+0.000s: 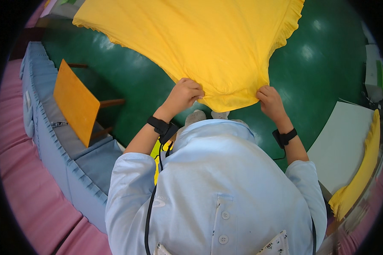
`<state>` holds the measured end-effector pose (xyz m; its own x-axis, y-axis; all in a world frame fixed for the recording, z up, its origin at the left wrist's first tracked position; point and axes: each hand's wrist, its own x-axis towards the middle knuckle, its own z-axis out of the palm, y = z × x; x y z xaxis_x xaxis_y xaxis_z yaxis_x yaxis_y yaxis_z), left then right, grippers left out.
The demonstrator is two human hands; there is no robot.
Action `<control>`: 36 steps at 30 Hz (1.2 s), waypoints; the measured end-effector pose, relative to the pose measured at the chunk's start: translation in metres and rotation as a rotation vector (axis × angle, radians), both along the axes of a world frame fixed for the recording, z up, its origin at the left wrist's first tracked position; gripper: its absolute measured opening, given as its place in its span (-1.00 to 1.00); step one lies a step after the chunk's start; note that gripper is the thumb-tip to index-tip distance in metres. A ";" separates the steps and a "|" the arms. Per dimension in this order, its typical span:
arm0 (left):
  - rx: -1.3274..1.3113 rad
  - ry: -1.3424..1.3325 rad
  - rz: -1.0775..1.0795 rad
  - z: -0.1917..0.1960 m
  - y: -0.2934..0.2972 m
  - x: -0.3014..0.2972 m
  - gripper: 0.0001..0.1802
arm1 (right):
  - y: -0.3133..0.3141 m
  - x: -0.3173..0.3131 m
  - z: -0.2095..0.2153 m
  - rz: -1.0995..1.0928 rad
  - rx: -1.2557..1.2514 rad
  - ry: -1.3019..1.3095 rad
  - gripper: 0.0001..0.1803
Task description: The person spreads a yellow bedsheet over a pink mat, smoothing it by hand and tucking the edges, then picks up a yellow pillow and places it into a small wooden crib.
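Note:
A large yellow cloth (pixel 200 40) with ruffled side edges stretches out in front of me and runs past the top of the view. My left hand (pixel 186 94) pinches its near edge on the left. At the right end of that same edge, my right hand (pixel 269 100) grips the fabric with closed fingers. Between the two hands the cloth sags in a shallow fold above my feet. Black bands with small boxes and cables circle both wrists. What lies beneath the cloth is hidden.
Left of me stand a tilted orange wooden table (pixel 78 104) and a light blue sofa (pixel 51 110) with pink padding (pixel 30 182) behind it. On the right are a white board-like surface (pixel 342 146) and another yellow cloth (pixel 361 170). The floor (pixel 315 63) is green and shiny.

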<state>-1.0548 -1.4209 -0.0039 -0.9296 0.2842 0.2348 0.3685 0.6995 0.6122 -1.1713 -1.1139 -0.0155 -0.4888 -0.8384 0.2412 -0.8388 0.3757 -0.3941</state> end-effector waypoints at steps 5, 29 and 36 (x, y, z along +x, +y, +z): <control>-0.014 -0.129 -0.085 -0.001 0.007 0.001 -0.90 | 0.009 0.005 0.003 0.035 0.057 -0.017 -0.79; 0.960 -0.595 0.592 -0.063 -0.034 0.016 -0.49 | -0.027 0.022 -0.043 -0.311 -0.333 -1.477 -0.47; 1.126 -0.759 0.653 -0.076 -0.033 0.018 -0.60 | -0.005 0.024 -0.064 -0.298 -0.220 -1.203 -0.56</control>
<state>-1.0365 -1.4537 -0.0796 -0.8152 -0.2121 -0.5389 -0.4551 -0.3410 0.8226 -1.1472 -1.1186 -0.0794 -0.6588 -0.6568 -0.3669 0.1996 0.3176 -0.9270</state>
